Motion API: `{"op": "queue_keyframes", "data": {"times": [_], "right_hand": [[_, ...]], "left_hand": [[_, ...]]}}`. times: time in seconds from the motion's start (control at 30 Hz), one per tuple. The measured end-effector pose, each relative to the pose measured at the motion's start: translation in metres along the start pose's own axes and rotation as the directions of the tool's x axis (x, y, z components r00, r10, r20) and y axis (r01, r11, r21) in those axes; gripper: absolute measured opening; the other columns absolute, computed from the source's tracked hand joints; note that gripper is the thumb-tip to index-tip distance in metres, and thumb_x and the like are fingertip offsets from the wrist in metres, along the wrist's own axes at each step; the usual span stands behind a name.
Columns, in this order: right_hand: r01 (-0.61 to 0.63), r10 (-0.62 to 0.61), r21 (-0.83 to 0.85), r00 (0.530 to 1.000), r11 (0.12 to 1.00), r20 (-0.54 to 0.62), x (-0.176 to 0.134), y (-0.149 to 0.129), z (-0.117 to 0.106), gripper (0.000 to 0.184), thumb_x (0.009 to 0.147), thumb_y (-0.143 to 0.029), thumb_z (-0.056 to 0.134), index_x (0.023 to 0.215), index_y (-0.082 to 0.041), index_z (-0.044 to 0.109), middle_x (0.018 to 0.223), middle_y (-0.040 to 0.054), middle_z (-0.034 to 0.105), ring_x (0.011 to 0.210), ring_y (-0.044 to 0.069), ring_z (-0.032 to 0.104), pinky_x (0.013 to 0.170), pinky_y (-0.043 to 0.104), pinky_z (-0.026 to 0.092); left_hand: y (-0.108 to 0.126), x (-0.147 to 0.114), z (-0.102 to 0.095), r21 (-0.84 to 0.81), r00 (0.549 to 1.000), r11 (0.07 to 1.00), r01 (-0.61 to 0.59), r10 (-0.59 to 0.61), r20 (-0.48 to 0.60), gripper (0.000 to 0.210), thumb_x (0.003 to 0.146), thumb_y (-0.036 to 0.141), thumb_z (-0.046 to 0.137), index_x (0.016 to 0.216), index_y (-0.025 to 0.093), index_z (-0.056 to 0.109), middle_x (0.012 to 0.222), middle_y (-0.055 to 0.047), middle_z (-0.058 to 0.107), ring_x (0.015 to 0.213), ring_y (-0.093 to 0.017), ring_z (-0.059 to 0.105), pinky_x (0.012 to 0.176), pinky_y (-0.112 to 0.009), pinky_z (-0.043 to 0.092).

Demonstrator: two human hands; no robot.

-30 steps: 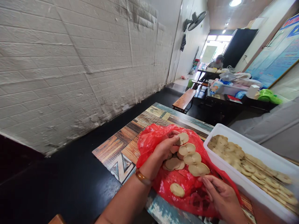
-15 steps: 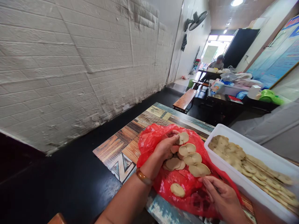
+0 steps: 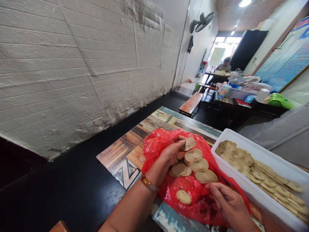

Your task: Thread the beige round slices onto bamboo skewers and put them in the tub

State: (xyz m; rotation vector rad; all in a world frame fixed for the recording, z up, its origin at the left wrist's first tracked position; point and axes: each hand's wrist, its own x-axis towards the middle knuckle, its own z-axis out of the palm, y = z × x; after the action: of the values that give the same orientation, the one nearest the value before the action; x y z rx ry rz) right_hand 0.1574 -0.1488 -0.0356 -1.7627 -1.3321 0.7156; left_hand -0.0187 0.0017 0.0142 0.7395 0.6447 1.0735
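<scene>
Several thin, round beige slices (image 3: 199,164) form a row on a thin skewer, which is mostly hidden behind them. At the far end of the row, my left hand (image 3: 172,152) has its fingers closed on the edge of a round slice (image 3: 189,144). My right hand (image 3: 227,198) pinches the near end of the skewer, just below the last slice in the row. Under both hands spreads a red plastic bag (image 3: 169,193). Loose slices (image 3: 179,169) lie on it beside my left hand, and a single slice (image 3: 183,197) rests nearer to me.
To the right, a white plastic tub (image 3: 218,150) holds many skewered slices (image 3: 265,177). Both bag and tub stand on a patterned wood table (image 3: 135,138). Beyond are a bench (image 3: 191,102), a cluttered table (image 3: 231,100) and a seated person (image 3: 224,66). A white brick-patterned wall (image 3: 96,64) runs along the left.
</scene>
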Motion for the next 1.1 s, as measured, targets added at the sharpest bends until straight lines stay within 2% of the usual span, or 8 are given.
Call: {"op": "queue_keyframes", "data": {"times": [0.23,0.4,0.47,0.63,1.1], "right_hand": [[-0.032,0.03,0.023,0.995,0.999,0.098,0.003,0.005,-0.002,0.041,0.078,-0.057,0.056,0.08,-0.019,0.071,0.049,-0.003,0.047,0.045,0.013,0.046,0.046,0.024,0.038],[-0.026,0.024,0.06,0.999,0.998,0.043,0.0,-0.003,0.003,0.041,0.078,-0.056,0.055,0.079,-0.017,0.069,0.049,-0.0044,0.046,0.044,0.011,0.043,0.046,0.021,0.037],[-0.027,0.027,0.08,1.0,0.996,0.003,-0.002,-0.006,0.005,0.041,0.078,-0.056,0.055,0.078,-0.017,0.068,0.048,-0.0052,0.043,0.044,0.01,0.041,0.044,0.021,0.035],[-0.032,0.032,0.081,0.999,0.996,0.0,-0.003,-0.007,0.008,0.044,0.079,-0.059,0.052,0.078,-0.017,0.067,0.047,-0.0056,0.04,0.044,0.011,0.039,0.043,0.021,0.033],[-0.042,0.044,0.107,0.999,0.993,-0.014,-0.004,-0.015,0.01,0.048,0.076,-0.064,0.051,0.072,-0.019,0.066,0.045,-0.0058,0.039,0.043,0.011,0.039,0.043,0.022,0.033]], "left_hand": [[-0.002,0.002,0.001,-0.038,0.999,0.999,0.025,-0.023,0.035,0.025,0.056,0.031,0.072,0.065,0.017,0.054,0.068,0.002,0.051,0.066,-0.011,0.046,0.069,-0.024,0.037],[-0.008,0.006,0.0,-0.086,1.0,0.996,0.018,-0.016,0.025,0.027,0.056,0.031,0.075,0.068,0.017,0.056,0.07,0.001,0.053,0.068,-0.011,0.047,0.071,-0.024,0.037],[-0.009,0.008,-0.001,-0.083,0.999,0.996,-0.017,0.02,0.039,0.026,0.056,0.03,0.075,0.069,0.017,0.057,0.07,0.001,0.053,0.069,-0.011,0.047,0.073,-0.025,0.037],[-0.011,0.01,-0.003,-0.012,0.992,0.993,-0.118,0.118,0.049,0.024,0.057,0.029,0.074,0.07,0.016,0.059,0.07,0.0,0.055,0.071,-0.012,0.049,0.074,-0.026,0.038],[-0.012,0.007,-0.001,0.045,0.992,0.991,-0.126,0.127,-0.016,0.023,0.06,0.031,0.074,0.074,0.016,0.062,0.072,-0.001,0.058,0.069,-0.013,0.052,0.071,-0.026,0.04]]}}
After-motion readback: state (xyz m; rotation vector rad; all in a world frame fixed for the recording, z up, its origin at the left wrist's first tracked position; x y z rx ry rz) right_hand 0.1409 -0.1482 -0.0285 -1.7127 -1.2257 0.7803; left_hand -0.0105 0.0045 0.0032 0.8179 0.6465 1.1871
